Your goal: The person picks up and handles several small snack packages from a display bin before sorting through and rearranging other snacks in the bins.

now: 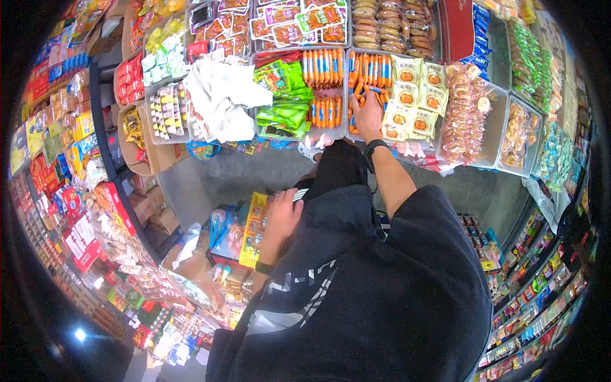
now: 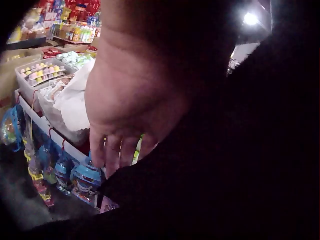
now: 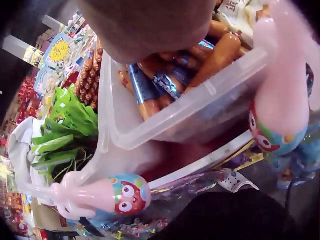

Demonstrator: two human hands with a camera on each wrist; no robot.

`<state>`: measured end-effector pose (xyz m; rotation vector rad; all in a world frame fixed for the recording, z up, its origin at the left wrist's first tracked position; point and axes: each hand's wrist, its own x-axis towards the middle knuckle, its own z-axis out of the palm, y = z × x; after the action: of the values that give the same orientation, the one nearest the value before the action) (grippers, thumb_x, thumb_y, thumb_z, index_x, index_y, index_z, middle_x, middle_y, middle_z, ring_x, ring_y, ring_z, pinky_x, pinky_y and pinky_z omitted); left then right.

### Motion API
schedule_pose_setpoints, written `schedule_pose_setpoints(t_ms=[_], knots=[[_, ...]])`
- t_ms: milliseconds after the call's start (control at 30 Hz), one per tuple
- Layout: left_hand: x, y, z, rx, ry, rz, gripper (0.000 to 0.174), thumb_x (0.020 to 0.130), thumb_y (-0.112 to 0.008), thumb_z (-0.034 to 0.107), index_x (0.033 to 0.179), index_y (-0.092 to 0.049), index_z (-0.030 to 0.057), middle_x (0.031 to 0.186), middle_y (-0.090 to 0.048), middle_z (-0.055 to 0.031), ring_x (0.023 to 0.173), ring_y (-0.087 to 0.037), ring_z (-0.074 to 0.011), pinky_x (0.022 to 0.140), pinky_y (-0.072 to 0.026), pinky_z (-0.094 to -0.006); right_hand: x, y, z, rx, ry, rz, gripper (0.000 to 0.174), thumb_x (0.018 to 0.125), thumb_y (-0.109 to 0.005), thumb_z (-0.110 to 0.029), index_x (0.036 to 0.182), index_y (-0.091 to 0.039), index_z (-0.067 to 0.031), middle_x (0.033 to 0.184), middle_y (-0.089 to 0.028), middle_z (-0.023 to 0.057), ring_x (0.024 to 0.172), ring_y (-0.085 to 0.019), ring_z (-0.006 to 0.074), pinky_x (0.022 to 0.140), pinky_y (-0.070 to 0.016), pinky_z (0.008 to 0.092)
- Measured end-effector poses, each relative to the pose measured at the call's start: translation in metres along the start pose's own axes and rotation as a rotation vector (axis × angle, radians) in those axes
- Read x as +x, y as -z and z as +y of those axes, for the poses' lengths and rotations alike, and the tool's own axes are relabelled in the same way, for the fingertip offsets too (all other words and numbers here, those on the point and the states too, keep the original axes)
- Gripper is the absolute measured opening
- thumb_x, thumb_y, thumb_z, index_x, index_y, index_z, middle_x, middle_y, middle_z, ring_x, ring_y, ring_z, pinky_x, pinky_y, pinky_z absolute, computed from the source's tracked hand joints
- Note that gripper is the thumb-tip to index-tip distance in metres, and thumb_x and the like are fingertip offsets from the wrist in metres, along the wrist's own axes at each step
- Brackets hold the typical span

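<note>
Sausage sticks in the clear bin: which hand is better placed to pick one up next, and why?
Right. The right hand lies on the sausage sticks in the clear bin; the left hand is down by the dark clothing, apart from the display.

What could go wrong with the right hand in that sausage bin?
1. The right hand sits among loosely piled sausage sticks. Whether it has a grip on one is unclear, and a pull could drag neighbours over the clear bin wall.
2. The hand lies close beside the yellow packets and may knock them askew.
3. Pink toys hang under the bin's front edge, so anything falling could catch them.
</note>
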<state>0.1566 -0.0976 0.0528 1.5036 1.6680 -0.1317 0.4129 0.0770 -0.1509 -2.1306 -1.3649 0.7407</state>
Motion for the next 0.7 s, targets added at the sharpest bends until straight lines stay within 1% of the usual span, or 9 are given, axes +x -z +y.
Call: schedule_pose_setpoints(t_ms=[100,333,400,467,533,600,633,667,700], knots=[[0.009,0.005,0.012,-0.026,-0.040,0.061,0.035,0.094,-0.060,0.021,0.122,-0.058,0.0013,0.110,-0.063,-0.0229,0.105,-0.060,-0.0428,0.091,-0.0478,-0.0494,0.004,-0.002,0.002,0.012,-0.054,0.029,0.030,0.091,-0.070,-0.030,0.101,-0.061,-0.0038,0.085,-0.070,0.0232,0.080,-0.067,0.0450,0.070,-0.0522,0.0509],[0.037,0.028,0.031,0.014,-0.075,0.107,0.033,0.094,-0.058,0.019,0.122,-0.058,0.0012,0.110,-0.063,-0.0229,0.103,-0.060,-0.0423,0.090,-0.0485,-0.0493,0.010,0.008,-0.004,0.039,0.052,0.164,0.029,0.092,-0.068,-0.028,0.107,-0.064,-0.0037,0.087,-0.070,0.0232,0.078,-0.068,0.0436,0.069,-0.0539,0.0494],[0.046,0.036,0.034,-0.005,-0.089,0.146,0.032,0.094,-0.057,0.018,0.121,-0.058,0.0011,0.109,-0.063,-0.0230,0.103,-0.060,-0.0426,0.089,-0.0488,-0.0492,0.014,0.013,-0.010,0.025,0.066,0.120,0.029,0.093,-0.068,-0.027,0.109,-0.065,-0.0033,0.084,-0.069,0.0253,0.077,-0.068,0.0435,0.068,-0.0540,0.0499],[0.055,0.042,0.035,-0.002,-0.109,0.178,0.031,0.094,-0.057,0.017,0.121,-0.058,0.0011,0.109,-0.063,-0.0227,0.101,-0.060,-0.0426,0.088,-0.0489,-0.0489,0.019,0.013,-0.015,0.061,0.136,0.184,0.026,0.093,-0.069,-0.025,0.106,-0.065,-0.0032,0.082,-0.069,0.0233,0.076,-0.068,0.0433,0.067,-0.0536,0.0495],[0.065,0.050,0.038,-0.010,-0.114,0.203,0.033,0.094,-0.058,0.015,0.124,-0.057,0.0009,0.111,-0.065,-0.0220,0.106,-0.063,-0.0388,0.091,-0.0507,-0.0454,0.024,0.016,-0.022,0.090,0.107,0.169,0.024,0.092,-0.070,-0.023,0.104,-0.066,-0.0031,0.080,-0.069,0.0225,0.076,-0.068,0.0418,0.066,-0.0534,0.0484],[0.071,0.058,0.042,0.003,-0.124,0.215,0.033,0.094,-0.059,0.014,0.125,-0.057,0.0015,0.111,-0.065,-0.0211,0.105,-0.064,-0.0374,0.091,-0.0508,-0.0452,0.033,0.017,-0.030,0.200,0.128,0.293,0.023,0.091,-0.071,-0.022,0.102,-0.067,-0.0020,0.079,-0.069,0.0225,0.076,-0.069,0.0401,0.066,-0.0533,0.0468],[0.074,0.061,0.045,-0.003,-0.137,0.239,0.033,0.094,-0.059,0.014,0.125,-0.057,0.0018,0.110,-0.065,-0.0206,0.105,-0.064,-0.0372,0.091,-0.0507,-0.0451,0.035,0.023,-0.038,0.204,0.042,0.275,0.023,0.091,-0.071,-0.021,0.101,-0.068,-0.0003,0.078,-0.070,0.0197,0.072,-0.070,0.0331,0.066,-0.0529,0.0421],[0.078,0.065,0.047,-0.009,-0.150,0.264,0.034,0.094,-0.059,0.014,0.125,-0.057,0.0021,0.110,-0.065,-0.0201,0.104,-0.064,-0.0369,0.091,-0.0506,-0.0449,0.039,0.030,-0.046,0.202,0.047,0.271,0.023,0.091,-0.071,-0.021,0.101,-0.068,-0.0003,0.078,-0.070,0.0197,0.072,-0.070,0.0331,0.066,-0.0529,0.0421],[0.081,0.068,0.047,-0.037,-0.153,0.268,0.035,0.093,-0.062,0.014,0.126,-0.057,0.0025,0.113,-0.065,-0.0197,0.107,-0.064,-0.0352,0.093,-0.0501,-0.0425,0.044,0.033,-0.049,0.295,0.039,0.253,0.023,0.091,-0.071,-0.020,0.100,-0.068,0.0008,0.077,-0.069,0.0176,0.069,-0.067,0.0280,0.066,-0.0520,0.0397]])
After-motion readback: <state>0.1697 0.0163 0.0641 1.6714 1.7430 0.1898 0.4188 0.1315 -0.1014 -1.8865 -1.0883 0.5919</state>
